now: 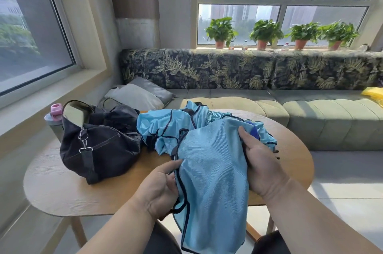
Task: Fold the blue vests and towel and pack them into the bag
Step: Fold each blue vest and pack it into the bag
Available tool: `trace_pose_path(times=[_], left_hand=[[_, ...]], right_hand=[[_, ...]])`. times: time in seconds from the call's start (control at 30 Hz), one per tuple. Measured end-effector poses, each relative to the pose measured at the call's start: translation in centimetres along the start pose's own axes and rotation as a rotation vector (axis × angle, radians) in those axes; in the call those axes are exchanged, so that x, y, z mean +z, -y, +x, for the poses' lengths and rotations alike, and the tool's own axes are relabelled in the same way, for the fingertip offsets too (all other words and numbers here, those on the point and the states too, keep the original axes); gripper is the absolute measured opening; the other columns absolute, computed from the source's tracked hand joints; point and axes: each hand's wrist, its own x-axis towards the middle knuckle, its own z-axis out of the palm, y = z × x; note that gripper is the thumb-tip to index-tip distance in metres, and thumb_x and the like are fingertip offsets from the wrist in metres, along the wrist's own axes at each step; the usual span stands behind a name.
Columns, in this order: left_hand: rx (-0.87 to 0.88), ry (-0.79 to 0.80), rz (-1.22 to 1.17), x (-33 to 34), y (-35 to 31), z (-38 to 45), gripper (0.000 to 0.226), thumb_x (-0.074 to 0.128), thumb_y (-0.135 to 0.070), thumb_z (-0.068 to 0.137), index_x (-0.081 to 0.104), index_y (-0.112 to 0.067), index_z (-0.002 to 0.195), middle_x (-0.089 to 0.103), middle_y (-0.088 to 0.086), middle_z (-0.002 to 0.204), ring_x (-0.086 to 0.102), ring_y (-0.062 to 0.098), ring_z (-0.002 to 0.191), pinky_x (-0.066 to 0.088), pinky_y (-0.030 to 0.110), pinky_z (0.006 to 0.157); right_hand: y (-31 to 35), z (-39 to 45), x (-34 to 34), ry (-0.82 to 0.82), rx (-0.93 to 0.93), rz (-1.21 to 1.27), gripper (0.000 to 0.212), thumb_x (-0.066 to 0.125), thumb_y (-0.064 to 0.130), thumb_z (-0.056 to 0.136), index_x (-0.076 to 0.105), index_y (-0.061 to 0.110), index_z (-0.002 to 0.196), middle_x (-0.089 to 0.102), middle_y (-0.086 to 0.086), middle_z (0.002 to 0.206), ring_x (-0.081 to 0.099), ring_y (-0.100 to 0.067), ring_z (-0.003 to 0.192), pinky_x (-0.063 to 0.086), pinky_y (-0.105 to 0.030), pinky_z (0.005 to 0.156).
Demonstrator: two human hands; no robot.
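My left hand point(163, 189) and right hand point(259, 162) pinch the towel's point(211, 177) edges, lifting it beside the bag point(97, 143) for folding.

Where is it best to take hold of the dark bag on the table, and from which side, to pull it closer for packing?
Probably the strap at the near end of the dark bag, where it hangs from the metal clip. Come from the front left with the left hand: that end faces the person and is uncovered, while the far right side lies against the pile of blue vests.
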Motion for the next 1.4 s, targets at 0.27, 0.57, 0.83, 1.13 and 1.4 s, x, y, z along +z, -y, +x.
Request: trace_pose_path(times=[0.27,0.57,0.83,1.13,1.4], left_hand=[[-0.19,0.048,0.204,-1.4,1.9,0.9,0.065,0.078,-0.034,0.091,0.06,0.003,0.141,0.066,0.025,0.136,0.063,0.045,0.128,0.043,0.059,0.116],[-0.251,0.225,0.231,-0.8,3.2,0.5,0.09,0.046,-0.076,0.093,0.063,-0.002,0.142,0.059,0.02,0.148,0.055,0.036,0.139,0.03,0.048,0.126],[-0.023,0.197,0.264,0.0,3.4,0.1,0.062,0.05,-0.055,0.099,0.069,-0.011,0.137,0.066,0.016,0.141,0.064,0.033,0.13,0.045,0.048,0.113],[0.117,0.133,0.156,0.3,0.7,0.1,0.042,0.05,-0.032,0.106,0.067,-0.011,0.138,0.069,0.014,0.136,0.069,0.032,0.123,0.046,0.051,0.106],[-0.094,0.148,0.237,0.8,0.8,-0.4,0.06,0.038,-0.052,0.109,0.067,-0.009,0.14,0.063,0.019,0.144,0.059,0.039,0.135,0.035,0.056,0.122]], right_hand=[[-0.5,0.2,-0.6,-0.014,0.024,-0.026,0.046,0.052,0.042,0.105,0.081,0.007,0.11,0.073,-0.019,0.126,0.074,-0.033,0.109,0.051,-0.049,0.097],[-0.5,-0.2,0.0,0.014,0.056,-0.038,0.054,0.046,0.046,0.107,0.082,0.005,0.107,0.076,-0.019,0.119,0.078,-0.03,0.098,0.063,-0.043,0.081],[0.0,0.2,-0.9,-0.034,0.016,-0.048,0.052,0.047,0.047,0.107,0.066,0.006,0.134,0.072,-0.02,0.128,0.072,-0.034,0.114,0.051,-0.05,0.1],[1.5,0.5,-2.4,-0.049,-0.003,-0.073,0.05,0.045,0.043,0.109,0.066,0.005,0.134,0.071,-0.018,0.13,0.07,-0.033,0.119,0.049,-0.048,0.103],[1.1,0.5,-2.6,-0.02,0.02,-0.102,0.049,0.045,0.042,0.109,0.068,0.004,0.13,0.073,-0.019,0.126,0.073,-0.03,0.113,0.057,-0.042,0.092]])
